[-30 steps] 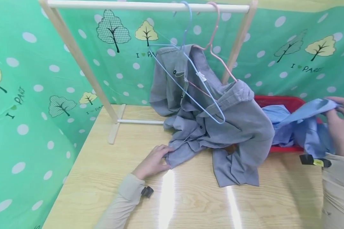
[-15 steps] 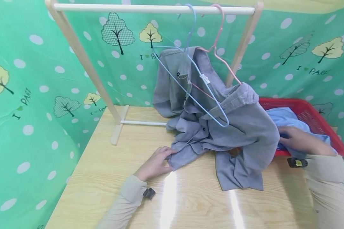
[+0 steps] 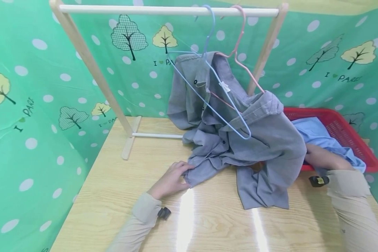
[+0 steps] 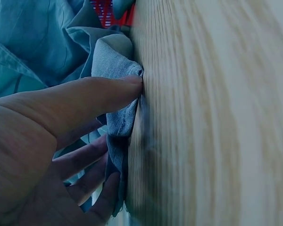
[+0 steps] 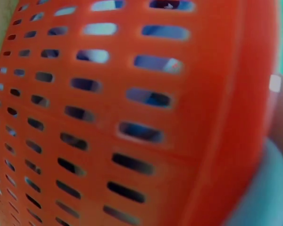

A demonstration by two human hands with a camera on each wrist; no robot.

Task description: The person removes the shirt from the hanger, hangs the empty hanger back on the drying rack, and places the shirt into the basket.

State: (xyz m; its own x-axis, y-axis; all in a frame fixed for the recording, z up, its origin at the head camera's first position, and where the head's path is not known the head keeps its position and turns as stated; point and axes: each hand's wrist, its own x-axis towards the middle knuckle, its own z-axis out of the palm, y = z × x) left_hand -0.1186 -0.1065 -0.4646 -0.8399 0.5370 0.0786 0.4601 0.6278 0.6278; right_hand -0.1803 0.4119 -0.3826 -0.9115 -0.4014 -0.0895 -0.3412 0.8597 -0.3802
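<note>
A grey button-up shirt hangs lopsided on a pink hanger, its lower part spilling onto the table. In front of it hangs a blue hanger, bare. My left hand holds the shirt's lower left corner at the tabletop. The left wrist view has the cloth edge between thumb and fingers. My right hand reaches into the red basket, beside light blue cloth. Its fingers are hidden behind the grey shirt. The right wrist view is mostly filled by the basket's slotted wall.
A wooden rack with a white rail stands across the back of the table; its left foot rests on the wood. Green patterned fabric covers the walls behind and to the left.
The right hand first held up blue cloth at the right, then let it down into the basket and moved left, behind the grey shirt's edge. The left hand has stayed on the shirt.
</note>
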